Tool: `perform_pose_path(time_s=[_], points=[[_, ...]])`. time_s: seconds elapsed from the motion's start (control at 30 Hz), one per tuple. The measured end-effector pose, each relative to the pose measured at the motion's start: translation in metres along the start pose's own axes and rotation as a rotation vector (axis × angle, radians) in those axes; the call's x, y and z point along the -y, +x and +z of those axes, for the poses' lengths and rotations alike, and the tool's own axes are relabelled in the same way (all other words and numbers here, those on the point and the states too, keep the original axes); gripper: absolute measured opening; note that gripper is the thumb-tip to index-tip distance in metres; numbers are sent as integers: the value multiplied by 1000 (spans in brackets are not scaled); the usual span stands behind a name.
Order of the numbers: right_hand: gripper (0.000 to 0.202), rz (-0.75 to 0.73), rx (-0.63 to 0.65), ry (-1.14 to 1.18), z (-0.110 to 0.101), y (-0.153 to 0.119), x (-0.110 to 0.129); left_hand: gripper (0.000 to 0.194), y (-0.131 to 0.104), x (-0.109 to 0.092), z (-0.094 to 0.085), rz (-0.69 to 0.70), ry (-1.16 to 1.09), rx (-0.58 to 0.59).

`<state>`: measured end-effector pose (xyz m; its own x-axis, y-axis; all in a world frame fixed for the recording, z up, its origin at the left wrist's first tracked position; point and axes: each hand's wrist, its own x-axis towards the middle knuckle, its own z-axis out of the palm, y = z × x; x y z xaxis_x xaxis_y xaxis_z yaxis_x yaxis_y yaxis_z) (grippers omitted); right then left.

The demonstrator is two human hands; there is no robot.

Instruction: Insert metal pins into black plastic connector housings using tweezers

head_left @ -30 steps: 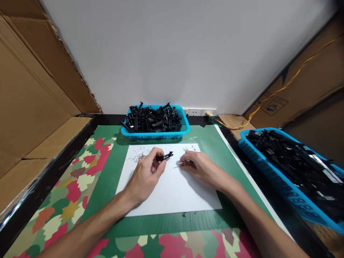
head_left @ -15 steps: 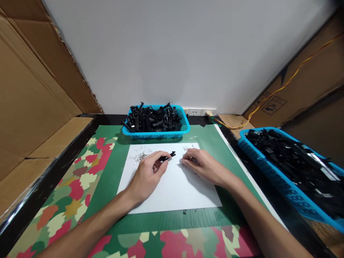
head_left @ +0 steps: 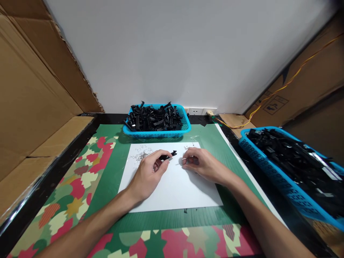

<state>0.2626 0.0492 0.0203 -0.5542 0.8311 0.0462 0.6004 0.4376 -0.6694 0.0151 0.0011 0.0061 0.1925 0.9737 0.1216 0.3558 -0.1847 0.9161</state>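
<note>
One white rectangular paper sheet (head_left: 174, 190) lay beneath separated bare hands: the left hand (head_left: 147, 175) pinched a narrow black plastic part (head_left: 174, 153), the right hand (head_left: 201, 162) a thin silvery rod (head_left: 184, 158). A slack pinch might have dropped either; a leftward brush might have scattered the tiny silvery metal bits (head_left: 141, 155).

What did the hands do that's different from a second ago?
The left hand reached a finger right along the black part, covering more of it. In the right hand, the thin metal piece pokes out less. Both still hold on; the paper, far basket and right basket stayed put.
</note>
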Motion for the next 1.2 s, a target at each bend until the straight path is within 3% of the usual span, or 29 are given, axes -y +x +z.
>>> perform_pose_path(time_s=[0.1,0.23,0.37,0.47,0.6,0.77,1.0,1.2], points=[[12,27,-42,-76,-8,-2,-3,27,2,0,-4,-14,-17,-48],[21,22,-138,-82,-9,-1,-4,29,12,1,-21,22,-108,-255],[17,17,-150,-29,13,16,11,30,26,4,-42,94,-142,-489],[16,-19,-83,-37,37,38,27,28,31,8,-51,118,-144,-571],[10,-34,-58,3,59,67,45,26,30,12,-48,91,-162,-570],[6,-31,-48,30,70,82,49,23,26,15,-38,51,-172,-514],[9,-58,59,204,62,76,45,20,27,13,-39,77,-200,-529],[12,-61,44,330,53,71,48,20,25,11,-38,91,-170,-506]])
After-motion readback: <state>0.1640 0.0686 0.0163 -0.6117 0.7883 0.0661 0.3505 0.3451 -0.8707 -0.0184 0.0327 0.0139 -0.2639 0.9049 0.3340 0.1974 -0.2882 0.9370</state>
